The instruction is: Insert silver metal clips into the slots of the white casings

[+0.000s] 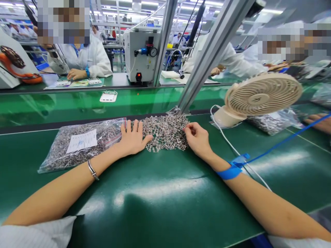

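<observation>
Starting at the left, I see a clear plastic bag of small metal parts (77, 144) lying flat on the green desk (160, 196), a white paper label on its face and its mouth turned toward the middle. My left hand (131, 139) lies palm down just past that mouth, fingers spread and flat, released, grasping nothing, its fingertips resting on the near left edge of the loose pile of metal parts (165, 132). That pile sits on the desk between both hands, spread out at the foot of a slanted aluminium post (207, 58). My right hand (198, 139) touches the pile's right edge with its grip pinched, thumb against forefinger, as if on a single piece, though I cannot tell whether a part is actually caught between them. I judge the step in hand to be sorting or picking pieces out of the heap; the next move calls for a fine pinch that lifts one piece free without dragging its tangled neighbours. A blue wrist strap (230, 171) circles the right wrist, its blue cord (287, 139) running off to the right. Beyond it, a beige desk fan (258, 98) with a white cable (232, 146) stands close to the right hand, and a second bag of parts (274, 122) lies under it. Across the conveyor belt (77, 106), people in white coats work at their own stations.
</observation>
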The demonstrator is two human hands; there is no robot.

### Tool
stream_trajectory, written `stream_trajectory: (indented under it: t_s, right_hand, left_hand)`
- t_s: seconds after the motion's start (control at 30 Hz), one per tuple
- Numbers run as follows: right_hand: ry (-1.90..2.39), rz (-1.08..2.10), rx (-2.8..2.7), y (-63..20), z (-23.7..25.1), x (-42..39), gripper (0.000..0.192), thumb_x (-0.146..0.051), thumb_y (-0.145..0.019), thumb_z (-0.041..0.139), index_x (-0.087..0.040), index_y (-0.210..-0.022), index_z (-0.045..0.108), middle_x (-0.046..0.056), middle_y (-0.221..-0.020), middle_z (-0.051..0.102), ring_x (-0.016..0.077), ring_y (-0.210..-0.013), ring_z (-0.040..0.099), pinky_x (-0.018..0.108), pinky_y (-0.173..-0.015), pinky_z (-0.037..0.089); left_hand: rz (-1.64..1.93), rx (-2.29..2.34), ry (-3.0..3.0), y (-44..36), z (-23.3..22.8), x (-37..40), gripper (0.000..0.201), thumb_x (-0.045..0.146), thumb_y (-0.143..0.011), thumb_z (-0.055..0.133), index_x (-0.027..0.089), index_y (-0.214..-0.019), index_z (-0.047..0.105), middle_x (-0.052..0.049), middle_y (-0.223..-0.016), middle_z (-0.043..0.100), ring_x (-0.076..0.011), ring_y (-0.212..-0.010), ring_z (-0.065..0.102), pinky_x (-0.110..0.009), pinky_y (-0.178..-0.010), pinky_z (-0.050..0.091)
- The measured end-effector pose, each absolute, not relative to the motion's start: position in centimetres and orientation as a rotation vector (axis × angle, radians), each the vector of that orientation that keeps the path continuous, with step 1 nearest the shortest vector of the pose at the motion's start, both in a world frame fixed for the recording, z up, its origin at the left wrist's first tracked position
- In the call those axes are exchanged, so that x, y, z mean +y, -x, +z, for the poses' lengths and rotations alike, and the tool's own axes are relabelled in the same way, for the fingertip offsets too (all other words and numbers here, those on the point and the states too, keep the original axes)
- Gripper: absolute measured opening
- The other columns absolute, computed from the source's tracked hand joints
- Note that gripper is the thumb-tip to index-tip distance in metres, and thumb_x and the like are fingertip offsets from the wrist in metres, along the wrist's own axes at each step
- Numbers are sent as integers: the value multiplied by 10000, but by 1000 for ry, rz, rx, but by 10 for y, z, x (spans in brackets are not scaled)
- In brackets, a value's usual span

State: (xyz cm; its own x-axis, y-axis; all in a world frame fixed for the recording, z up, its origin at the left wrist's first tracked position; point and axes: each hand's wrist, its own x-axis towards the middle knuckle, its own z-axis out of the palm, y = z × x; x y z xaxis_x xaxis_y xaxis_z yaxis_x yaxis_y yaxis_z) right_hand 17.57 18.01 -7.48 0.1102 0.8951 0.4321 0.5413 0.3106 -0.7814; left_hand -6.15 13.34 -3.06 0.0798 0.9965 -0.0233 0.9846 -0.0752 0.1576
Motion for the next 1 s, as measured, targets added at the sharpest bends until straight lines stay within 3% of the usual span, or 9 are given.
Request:
stream_trajectory:
  t_s: [0.13,0.2,0.27,0.4,0.6,0.77,1.0]
  right_hand:
    - [1349,425,-1565,-176,-75,180,91,-294,-718,467,-212,-681,482,13,-633,566,170,-579,554,309,-596,426]
    - [1338,399,-1582,-176,-76,181,87,-285,-722,462,-211,-683,487,8,-626,562,165,-573,547,305,-593,425]
    - [1325,365,-1605,-176,-76,181,86,-278,-722,460,-210,-680,494,4,-617,557,159,-566,540,295,-581,421]
    - [1307,323,-1636,-176,-75,180,87,-270,-716,466,-209,-671,509,-7,-593,541,144,-538,518,280,-560,412]
    - [1300,315,-1643,-175,-75,180,77,-267,-711,477,-209,-680,518,-13,-575,532,137,-520,498,270,-533,399]
    - [1285,317,-1654,-176,-76,181,77,-263,-717,478,-205,-684,518,-9,-581,535,142,-520,501,278,-540,405]
    - [1305,339,-1671,-177,-75,181,85,-275,-711,475,-204,-693,519,6,-607,553,150,-536,519,280,-543,410]
  left_hand:
    - [247,1949,-2220,74,-7,141,563,415,-929,137,189,-1433,242,-85,-1420,401,-339,-1325,301,-526,-1042,278]
    - [270,1920,-2215,83,3,147,526,348,-934,147,160,-1365,385,-94,-1263,562,-277,-1186,486,-435,-966,386]
    - [255,1881,-2222,90,9,151,462,312,-935,223,153,-1265,504,-89,-1136,633,-217,-1040,577,-385,-902,433]
    - [141,1768,-2289,94,7,152,312,253,-891,434,181,-1156,584,-64,-1118,641,-190,-1051,566,-416,-948,403]
    - [1,1719,-2395,90,1,149,260,309,-843,566,163,-1054,607,-61,-1033,627,-229,-1044,547,-509,-963,365]
    - [86,1750,-2374,92,5,151,172,302,-856,551,141,-829,607,-10,-796,616,-165,-833,579,-412,-864,435]
    - [372,1785,-2237,98,19,152,135,244,-803,519,163,-752,613,-7,-755,643,-136,-723,558,-295,-714,416]
